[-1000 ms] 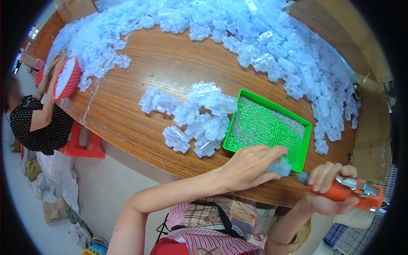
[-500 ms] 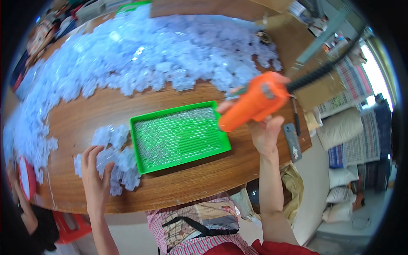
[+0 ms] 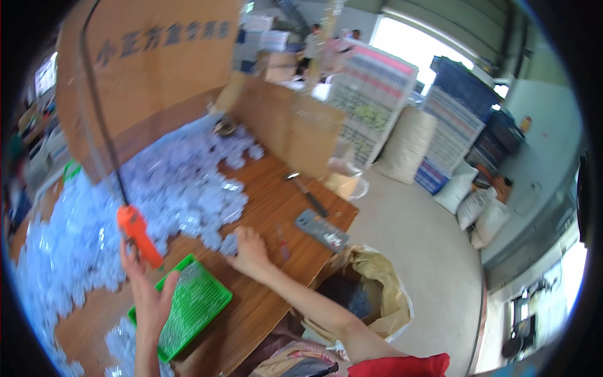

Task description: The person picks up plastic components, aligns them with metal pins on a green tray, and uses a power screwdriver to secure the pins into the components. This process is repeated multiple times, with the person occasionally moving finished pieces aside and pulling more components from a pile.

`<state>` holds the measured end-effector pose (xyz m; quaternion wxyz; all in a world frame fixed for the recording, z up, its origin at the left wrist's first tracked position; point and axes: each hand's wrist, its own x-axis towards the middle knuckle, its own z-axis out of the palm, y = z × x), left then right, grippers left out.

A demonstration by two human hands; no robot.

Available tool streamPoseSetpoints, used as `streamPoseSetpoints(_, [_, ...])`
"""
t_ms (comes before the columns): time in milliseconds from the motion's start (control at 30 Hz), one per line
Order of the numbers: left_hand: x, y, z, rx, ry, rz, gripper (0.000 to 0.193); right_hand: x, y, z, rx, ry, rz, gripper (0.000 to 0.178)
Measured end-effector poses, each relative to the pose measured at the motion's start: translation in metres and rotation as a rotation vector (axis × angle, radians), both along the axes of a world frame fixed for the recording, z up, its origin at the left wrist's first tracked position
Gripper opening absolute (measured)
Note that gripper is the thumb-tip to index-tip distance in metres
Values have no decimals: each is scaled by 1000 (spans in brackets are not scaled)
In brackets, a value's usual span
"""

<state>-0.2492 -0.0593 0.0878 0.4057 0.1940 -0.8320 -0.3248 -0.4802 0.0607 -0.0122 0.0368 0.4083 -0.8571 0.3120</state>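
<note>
An orange handheld power tool [image 3: 139,235] hangs on a dark cord above the green tray. My left hand [image 3: 149,295] is just below it, fingers spread and thumb apart; whether a fingertip touches the tool I cannot tell. The green tray [image 3: 220,289], holding many thin, shiny pieces, lies partly behind that hand. Further right, my right hand [image 3: 250,251] rests at the near edge of a big heap of clear bluish plastic pieces [image 3: 182,169]. Its fingers are curled down beside a few pieces, and what they grip is hidden.
A hammer [image 3: 306,193], a grey phone [image 3: 321,230] and a thin red tool [image 3: 282,242] lie on the wooden table [image 3: 270,295]. Cardboard walls [image 3: 289,122] border the heap. An open sack [image 3: 392,286] stands beside the table. Loose plastic pieces [image 3: 119,342] lie left of the tray.
The view has swung to the right. My right hand has let go of the orange tool and moved to the heap's edge. My left hand has left the loose pieces for the tool.
</note>
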Motion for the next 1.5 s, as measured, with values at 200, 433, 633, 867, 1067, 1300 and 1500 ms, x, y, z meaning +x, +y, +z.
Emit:
streamPoseSetpoints(200, [-2, 17, 4, -24, -32, 64, 74, 15, 36, 63, -269, -415, 466, 75])
streamPoseSetpoints(433, [1, 47, 28, 700, -54, -535, 61, 76, 36, 129, -249, -667, 1013, 85])
streamPoseSetpoints(633, [27, 56, 25, 956, 155, -327, 56, 86, 21, 109, -431, -109, 772, 101])
streamPoseSetpoints(867, [70, 61, -19, 1265, 117, -169, 52, 75, -40, 123, -554, -573, 642, 109])
streamPoseSetpoints(1067, [94, 72, 7, 1220, 43, -298, 70, 75, -75, 106, -445, -917, 818, 68])
streamPoseSetpoints(1300, [101, 77, -20, 1005, 101, -275, 63, 86, -50, 109, -494, -859, 875, 36])
streamPoseSetpoints(1500, [81, 73, -40, 375, -131, -70, 84, 78, -20, 101, -540, -933, 746, 29])
